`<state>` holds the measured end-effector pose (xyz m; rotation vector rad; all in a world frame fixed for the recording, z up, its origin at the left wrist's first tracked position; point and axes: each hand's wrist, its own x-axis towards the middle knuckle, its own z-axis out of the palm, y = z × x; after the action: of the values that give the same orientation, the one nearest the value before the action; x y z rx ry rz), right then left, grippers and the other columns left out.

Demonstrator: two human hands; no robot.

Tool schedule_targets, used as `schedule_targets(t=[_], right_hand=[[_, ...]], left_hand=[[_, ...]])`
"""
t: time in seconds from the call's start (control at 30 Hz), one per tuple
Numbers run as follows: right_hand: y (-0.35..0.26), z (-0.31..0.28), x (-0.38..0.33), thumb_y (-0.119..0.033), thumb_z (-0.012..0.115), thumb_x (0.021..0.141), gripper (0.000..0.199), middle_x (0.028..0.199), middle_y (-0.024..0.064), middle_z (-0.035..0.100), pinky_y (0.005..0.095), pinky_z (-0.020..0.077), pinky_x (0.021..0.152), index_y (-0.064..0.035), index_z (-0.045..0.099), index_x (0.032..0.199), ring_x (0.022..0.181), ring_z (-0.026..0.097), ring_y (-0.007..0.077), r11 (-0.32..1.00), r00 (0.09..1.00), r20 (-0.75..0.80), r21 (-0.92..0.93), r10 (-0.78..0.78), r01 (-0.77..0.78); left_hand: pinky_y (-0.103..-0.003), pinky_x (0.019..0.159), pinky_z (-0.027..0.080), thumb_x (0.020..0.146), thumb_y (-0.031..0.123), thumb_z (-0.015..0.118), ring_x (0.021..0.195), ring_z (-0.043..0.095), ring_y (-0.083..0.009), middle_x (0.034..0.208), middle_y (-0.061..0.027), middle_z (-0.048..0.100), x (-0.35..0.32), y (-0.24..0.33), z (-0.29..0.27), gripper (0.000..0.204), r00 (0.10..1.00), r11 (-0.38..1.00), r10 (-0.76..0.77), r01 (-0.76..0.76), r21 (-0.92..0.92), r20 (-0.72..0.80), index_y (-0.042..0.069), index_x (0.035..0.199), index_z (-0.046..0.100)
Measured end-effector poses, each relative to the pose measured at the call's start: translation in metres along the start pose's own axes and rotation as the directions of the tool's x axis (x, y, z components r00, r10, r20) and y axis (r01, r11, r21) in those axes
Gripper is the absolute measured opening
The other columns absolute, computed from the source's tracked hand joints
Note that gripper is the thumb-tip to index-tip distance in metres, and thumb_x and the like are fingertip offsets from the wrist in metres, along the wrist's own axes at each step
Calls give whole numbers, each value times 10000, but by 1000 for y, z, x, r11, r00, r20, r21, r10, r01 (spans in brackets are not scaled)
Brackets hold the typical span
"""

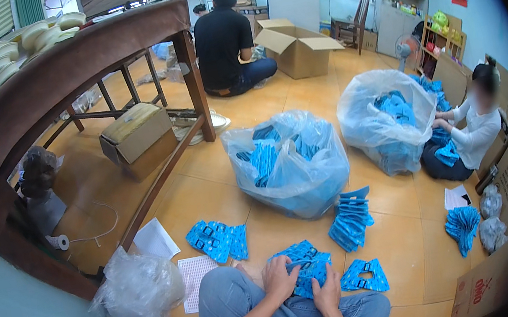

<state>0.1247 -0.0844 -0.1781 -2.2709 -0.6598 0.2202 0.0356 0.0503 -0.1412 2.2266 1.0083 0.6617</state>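
I sit on the floor in blue jeans. My left hand (278,276) and my right hand (327,292) both grip a stack of flat blue packets (307,265) resting over my lap. A second fan of blue packets (218,239) lies on the tiles to my left. A tall leaning stack of blue packets (350,219) stands ahead on the right, and a small pile of packets (366,276) lies beside my right hand.
Two clear plastic bags of blue packets (289,165) (385,116) stand ahead. A seated person in white (474,131) works at the right bag; another in black (222,43) sits by an open carton (297,47). A wooden table (47,85) stands left, crumpled plastic (136,289) beside me.
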Motion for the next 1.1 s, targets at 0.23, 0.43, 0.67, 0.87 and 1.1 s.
schedule_targets(t=[0.23, 0.43, 0.67, 0.87, 1.1], right_hand=[[-83, -92, 12, -81, 582, 926, 393, 1184, 90, 564, 304, 422, 958, 37, 488, 1289, 1094, 535, 167, 640, 975, -184, 736, -122, 219], [-123, -148, -2, -54, 604, 919, 419, 1157, 50, 573, 238, 454, 857, 9, 477, 1313, 981, 560, 91, 568, 979, -109, 801, -172, 189], [-130, -153, -18, -33, 595, 922, 455, 1172, 67, 581, 216, 455, 846, 19, 437, 1345, 986, 561, 87, 491, 960, -180, 830, -214, 265], [-125, -158, -19, -38, 587, 927, 513, 1112, 56, 577, 205, 448, 805, 45, 382, 1390, 934, 548, 66, 446, 984, -54, 886, -171, 127], [-126, -164, -24, -33, 589, 920, 529, 1111, 66, 573, 227, 443, 825, 32, 377, 1401, 955, 551, 87, 461, 987, -26, 882, -156, 96]], left_hand=[[-304, 768, 456, 914, 258, 626, 745, 579, -144, 795, -21, 596, 36, 50, -107, 221, 975, 789, 171, -50, -613, 140, 48, 948, 564], [-216, 713, 512, 980, 178, 543, 793, 592, -58, 900, -25, 637, 33, 80, -142, 176, 959, 467, 225, 50, -883, 173, 11, 1030, 571], [-237, 715, 530, 984, 184, 537, 808, 616, -80, 943, -60, 659, 23, 88, -142, 211, 972, 429, 172, 71, -900, 159, -13, 1049, 573], [-232, 694, 528, 983, 178, 538, 789, 614, -80, 938, -55, 654, 18, 86, -142, 202, 973, 438, 152, 91, -895, 173, -11, 1045, 574], [-227, 685, 524, 979, 151, 539, 784, 603, -68, 937, -49, 647, 16, 87, -140, 176, 967, 378, 150, 134, -916, 204, -8, 1047, 571]])
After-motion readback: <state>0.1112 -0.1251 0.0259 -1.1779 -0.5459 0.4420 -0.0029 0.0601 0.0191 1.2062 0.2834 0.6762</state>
